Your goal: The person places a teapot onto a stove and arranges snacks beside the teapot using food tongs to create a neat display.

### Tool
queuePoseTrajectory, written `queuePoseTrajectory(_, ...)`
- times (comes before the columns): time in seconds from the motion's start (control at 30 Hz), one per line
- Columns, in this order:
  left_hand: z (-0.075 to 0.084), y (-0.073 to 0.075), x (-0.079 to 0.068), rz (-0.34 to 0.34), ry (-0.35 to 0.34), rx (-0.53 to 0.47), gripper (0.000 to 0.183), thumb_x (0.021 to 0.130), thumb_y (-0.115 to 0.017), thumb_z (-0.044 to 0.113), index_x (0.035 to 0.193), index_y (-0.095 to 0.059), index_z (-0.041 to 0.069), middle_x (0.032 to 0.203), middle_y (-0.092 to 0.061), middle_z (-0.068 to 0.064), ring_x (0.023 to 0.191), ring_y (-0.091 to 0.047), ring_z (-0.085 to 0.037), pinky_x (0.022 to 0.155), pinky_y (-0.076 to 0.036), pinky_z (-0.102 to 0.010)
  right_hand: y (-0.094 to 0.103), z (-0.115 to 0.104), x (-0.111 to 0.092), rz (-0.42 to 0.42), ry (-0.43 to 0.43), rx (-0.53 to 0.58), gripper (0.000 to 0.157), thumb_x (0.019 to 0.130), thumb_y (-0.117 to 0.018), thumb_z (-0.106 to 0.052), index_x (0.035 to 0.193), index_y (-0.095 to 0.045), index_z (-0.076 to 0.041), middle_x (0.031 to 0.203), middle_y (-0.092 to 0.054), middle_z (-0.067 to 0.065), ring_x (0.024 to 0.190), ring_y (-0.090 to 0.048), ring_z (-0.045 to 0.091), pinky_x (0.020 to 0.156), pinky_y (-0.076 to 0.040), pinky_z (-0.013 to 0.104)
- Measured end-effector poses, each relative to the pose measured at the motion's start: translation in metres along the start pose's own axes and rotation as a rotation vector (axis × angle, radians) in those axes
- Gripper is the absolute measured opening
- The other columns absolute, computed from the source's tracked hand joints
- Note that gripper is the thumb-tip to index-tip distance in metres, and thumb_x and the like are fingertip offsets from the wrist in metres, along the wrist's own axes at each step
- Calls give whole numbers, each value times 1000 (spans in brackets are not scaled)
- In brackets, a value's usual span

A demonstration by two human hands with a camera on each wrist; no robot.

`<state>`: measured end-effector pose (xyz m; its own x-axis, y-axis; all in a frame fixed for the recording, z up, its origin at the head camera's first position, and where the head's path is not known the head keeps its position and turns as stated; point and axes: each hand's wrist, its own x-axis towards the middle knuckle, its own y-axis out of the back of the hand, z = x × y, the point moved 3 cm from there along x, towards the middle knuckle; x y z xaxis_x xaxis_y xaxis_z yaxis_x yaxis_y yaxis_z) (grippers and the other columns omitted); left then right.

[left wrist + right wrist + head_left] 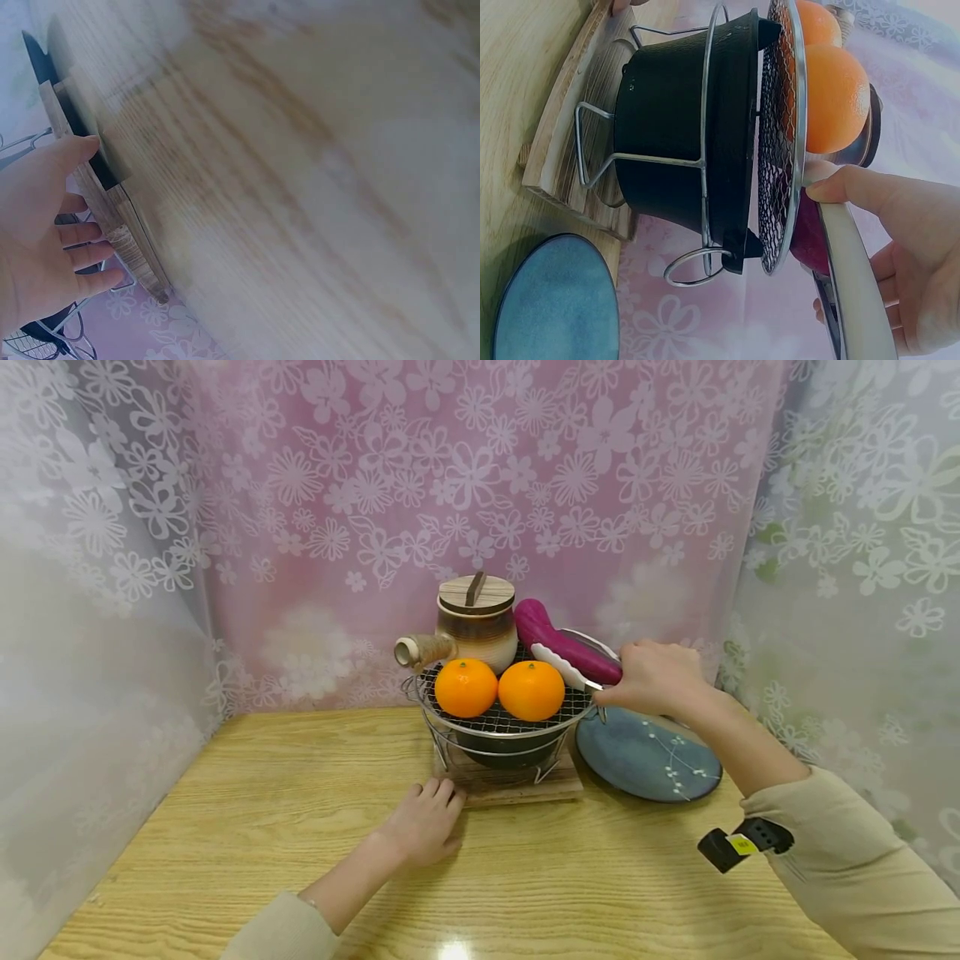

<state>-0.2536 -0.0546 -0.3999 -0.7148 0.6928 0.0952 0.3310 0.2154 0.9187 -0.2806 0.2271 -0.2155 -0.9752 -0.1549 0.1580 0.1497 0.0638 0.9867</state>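
Observation:
My right hand (660, 677) grips tongs (557, 665) with white tips. The tongs lie along both sides of a purple eggplant (534, 620), which slants over the right side of the round wire mesh grill (495, 723). In the right wrist view my thumb presses on the pale handle (859, 292), close by the grill's rim. Two oranges (466, 688) sit side by side at the front of the mesh. Behind them stands a brown pot (487, 639) with a wooden lid. My left hand (423, 822) rests its fingers at the front left corner of the wooden base (525, 790).
Under the mesh, a black bowl-shaped stove (682, 120) sits in a wire stand. A blue plate (637, 756) with a white blossom pattern lies to its right. The pot's handle (423, 649) juts out left. Flowered curtains (487, 468) enclose the wooden table (315, 793).

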Motion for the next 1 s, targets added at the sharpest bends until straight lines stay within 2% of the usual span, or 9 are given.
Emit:
queuePoseTrajectory(0.53, -1, 2, 0, 22, 1, 42, 60, 86, -56, 52, 125, -51, 7, 110, -47, -9, 99, -46, -24, 79, -43, -36, 2, -6, 5, -63, -13, -19, 40, 73, -62, -49, 73, -54, -10, 64, -50, 4, 57, -45, 23, 53, -31, 36)
queuePoseTrajectory(1.0, 0, 2, -1, 25, 4, 31, 60, 85, -57, 52, 124, -51, 8, 109, -47, -8, 98, -45, -23, 78, -42, -35, -1, -11, 4, -75, -26, -23, 41, 73, -62, -50, 69, -54, -10, 63, -49, 4, 57, -46, 23, 52, -33, 36)
